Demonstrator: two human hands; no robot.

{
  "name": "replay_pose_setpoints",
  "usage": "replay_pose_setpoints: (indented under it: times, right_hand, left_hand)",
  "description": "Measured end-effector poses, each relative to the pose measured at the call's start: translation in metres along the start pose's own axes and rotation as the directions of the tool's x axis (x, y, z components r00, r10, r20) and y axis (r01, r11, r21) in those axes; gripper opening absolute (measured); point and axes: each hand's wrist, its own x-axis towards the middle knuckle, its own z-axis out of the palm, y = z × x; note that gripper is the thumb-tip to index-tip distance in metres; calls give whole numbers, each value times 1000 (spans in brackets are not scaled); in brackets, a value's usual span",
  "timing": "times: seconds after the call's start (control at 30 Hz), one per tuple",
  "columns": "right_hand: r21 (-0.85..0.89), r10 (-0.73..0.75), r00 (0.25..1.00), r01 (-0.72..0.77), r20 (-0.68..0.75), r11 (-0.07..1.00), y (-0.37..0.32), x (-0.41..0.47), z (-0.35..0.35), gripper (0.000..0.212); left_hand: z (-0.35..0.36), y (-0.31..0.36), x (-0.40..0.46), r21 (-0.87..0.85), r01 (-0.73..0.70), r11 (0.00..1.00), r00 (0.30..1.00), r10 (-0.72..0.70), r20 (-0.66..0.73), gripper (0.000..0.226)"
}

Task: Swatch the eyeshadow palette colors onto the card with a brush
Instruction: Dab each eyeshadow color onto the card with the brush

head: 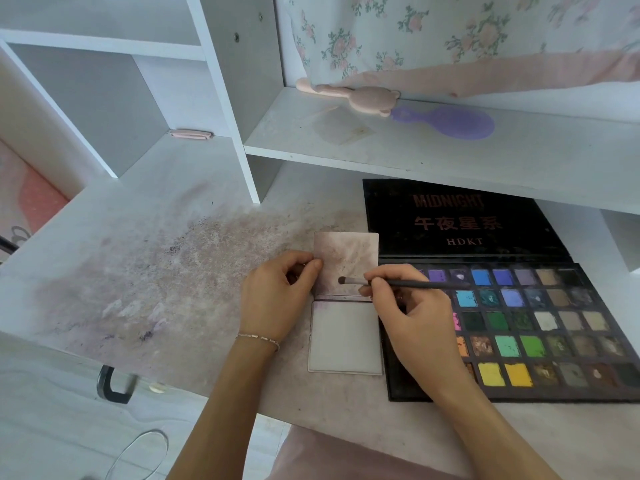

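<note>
Right hand (405, 306) pinching brush (398, 282), tip on card (346, 254); left hand (277, 292) gripping card's nine-o'clock edge; palette (540, 327) at three o'clock.

Matt, powder-smudged card (346, 252); dusty laminate desk (156, 265)

bright, even daylight | soft faint shadows | wide-angle bending at edges | slight softness at corners
</note>
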Motion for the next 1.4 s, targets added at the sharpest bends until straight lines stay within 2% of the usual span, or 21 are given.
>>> replay_pose_setpoints:
  times: [0.2,0.37,0.6,0.9,1.4]
  right_hand:
    - [72,23,997,-18,-79,997,-5,5,-19,18]
    - [-4,17,984,-18,-177,1000,3,8,-53,30]
    - [-76,111,955,-137,-276,988,26,7,-96,24]
    - [-359,11,985,-74,-174,931,32,17,-91,25]
    - [-404,-23,988,-42,-154,914,33,18,-86,30]
  left_hand:
    - [0,0,0,-17,6,1000,1000,-6,-9,7]
    - [1,-1,0,-15,-12,1000,1000,12,-12,6]
    - [2,-1,0,-16,1,1000,1000,-1,-27,6]
    - [3,-1,1,-9,1,1000,999,-1,-33,5]
    - [2,-2,1,-1,-18,1000,1000,18,-23,4]
